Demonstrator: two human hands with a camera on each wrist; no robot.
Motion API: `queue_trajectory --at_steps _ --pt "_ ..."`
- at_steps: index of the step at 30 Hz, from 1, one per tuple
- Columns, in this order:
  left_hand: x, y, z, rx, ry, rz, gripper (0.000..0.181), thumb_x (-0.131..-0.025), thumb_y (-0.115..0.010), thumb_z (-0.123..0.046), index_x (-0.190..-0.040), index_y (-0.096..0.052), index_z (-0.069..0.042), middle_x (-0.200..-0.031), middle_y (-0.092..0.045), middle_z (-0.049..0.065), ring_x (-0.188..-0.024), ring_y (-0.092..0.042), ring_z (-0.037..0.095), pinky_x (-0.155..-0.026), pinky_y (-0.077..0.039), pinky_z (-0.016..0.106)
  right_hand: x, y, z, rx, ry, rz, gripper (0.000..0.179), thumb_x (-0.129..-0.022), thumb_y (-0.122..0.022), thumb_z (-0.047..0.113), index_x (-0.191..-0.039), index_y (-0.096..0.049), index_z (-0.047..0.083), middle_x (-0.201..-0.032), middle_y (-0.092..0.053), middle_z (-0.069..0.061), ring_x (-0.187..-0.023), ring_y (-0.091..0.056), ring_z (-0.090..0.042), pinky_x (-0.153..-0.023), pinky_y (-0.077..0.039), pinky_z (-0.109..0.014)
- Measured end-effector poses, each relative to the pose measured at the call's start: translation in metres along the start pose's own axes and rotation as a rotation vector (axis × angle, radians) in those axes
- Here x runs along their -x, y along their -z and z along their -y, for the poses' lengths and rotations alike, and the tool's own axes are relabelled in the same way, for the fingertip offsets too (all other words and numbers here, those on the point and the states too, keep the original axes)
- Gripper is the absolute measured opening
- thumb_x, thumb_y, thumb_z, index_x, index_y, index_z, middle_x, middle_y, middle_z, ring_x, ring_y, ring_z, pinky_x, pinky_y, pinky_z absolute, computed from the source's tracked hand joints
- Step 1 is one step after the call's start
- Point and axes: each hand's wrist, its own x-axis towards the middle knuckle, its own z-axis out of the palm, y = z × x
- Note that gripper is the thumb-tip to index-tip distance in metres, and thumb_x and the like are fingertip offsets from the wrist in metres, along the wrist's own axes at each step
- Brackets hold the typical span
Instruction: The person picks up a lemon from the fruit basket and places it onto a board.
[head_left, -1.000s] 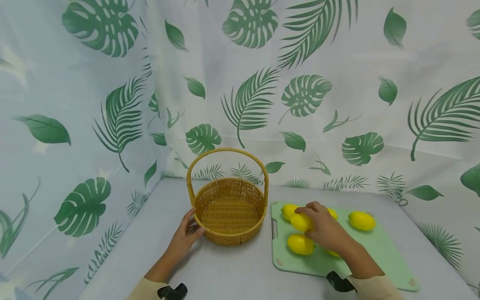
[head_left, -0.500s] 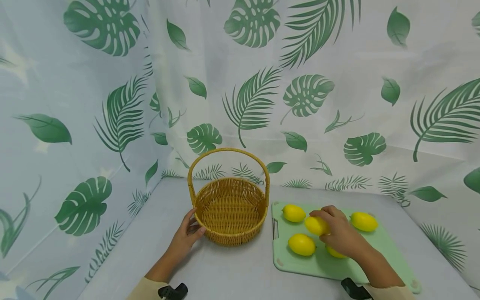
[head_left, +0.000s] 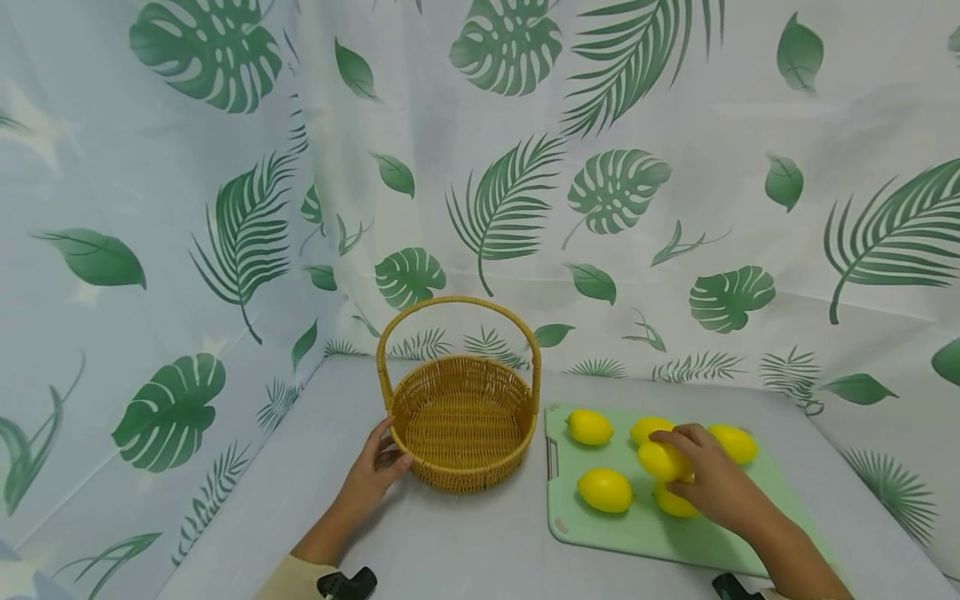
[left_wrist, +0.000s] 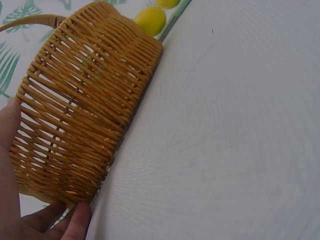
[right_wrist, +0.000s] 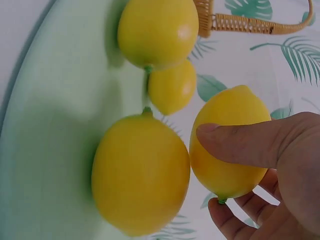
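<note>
A yellow lemon (head_left: 663,461) is held by my right hand (head_left: 716,483), thumb on one side and fingers on the other. In the right wrist view, this lemon (right_wrist: 231,142) appears beside another large lemon (right_wrist: 141,175). Several lemons lie on the light green cutting board (head_left: 600,533), including one at its back left (head_left: 589,427) and one at the front left (head_left: 605,490). My left hand (head_left: 367,479) grips the left side of a round wicker basket (head_left: 465,477) with a tall handle. In the left wrist view, fingertips (left_wrist: 77,222) rest low against the weave.
The basket stands upright to the left of the board, its inside bare. Both rest on a pale table (head_left: 465,550). A white sheet with green leaf prints (head_left: 480,125) hangs behind and to the left.
My right hand has moved right across the board with the lemon still in its grip, away from the back-left lemon. My left hand and the basket have stayed in place.
</note>
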Motion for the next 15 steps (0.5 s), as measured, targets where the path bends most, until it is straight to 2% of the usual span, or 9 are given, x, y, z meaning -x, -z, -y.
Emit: queue_trajectory --at_steps 5,15 --pt "0.0 0.0 0.0 0.001 -0.014 0.001 0.076 -0.092 -0.068 -0.037 -0.154 -0.024 -0.027 -0.148 -0.039 0.019 -0.124 -0.049 0.035 -0.09 -0.049 0.045 0.008 0.003 -0.005 0.005 -0.038 -0.005 0.065 -0.072 -0.083 0.001 -0.131 -0.057 0.011 -0.124 -0.048 -0.016 -0.109 -0.051 -0.038 -0.085 -0.048 -0.058" --pt "0.0 0.001 0.0 0.007 0.002 0.002 0.076 -0.091 -0.068 -0.039 -0.153 -0.025 -0.03 -0.149 -0.038 0.019 -0.125 -0.048 0.035 -0.09 -0.049 0.046 0.018 0.01 -0.019 0.01 -0.043 -0.054 0.069 -0.068 -0.084 -0.004 -0.13 -0.056 0.008 -0.123 -0.047 -0.02 -0.108 -0.049 -0.042 -0.084 -0.046 -0.062"
